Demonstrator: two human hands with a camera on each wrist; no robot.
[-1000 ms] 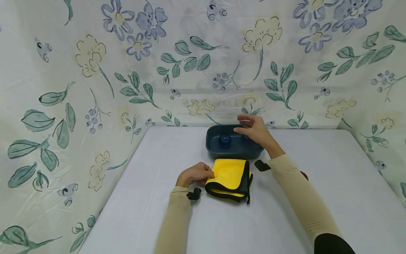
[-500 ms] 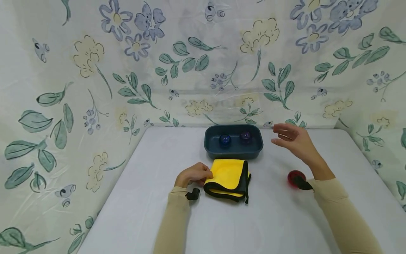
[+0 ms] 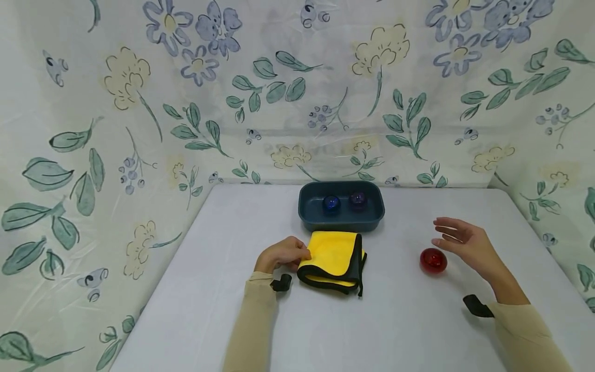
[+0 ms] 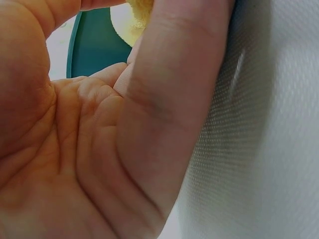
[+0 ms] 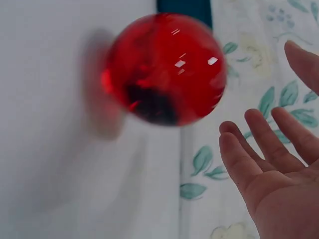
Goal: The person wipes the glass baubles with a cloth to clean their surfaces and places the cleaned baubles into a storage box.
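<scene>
A pale off-white sheet (image 3: 346,85) printed with plants forms the backdrop, rising behind the white table (image 3: 214,258) and running down along both its sides. The print mixes blue-violet flowers (image 3: 169,21), creamy yellow blossoms (image 3: 381,50), green leaves (image 3: 276,92) and small clusters of blue berries (image 3: 321,118). Soft wrinkles cross the sheet, with a faint horizontal crease a little above the table's far edge. That edge runs straight, its corners rounded, and the sides fan out toward the viewer. Up close, in the left wrist view, the table shows a fine woven texture. The light is soft and fairly even, with blurred grey shadows
</scene>
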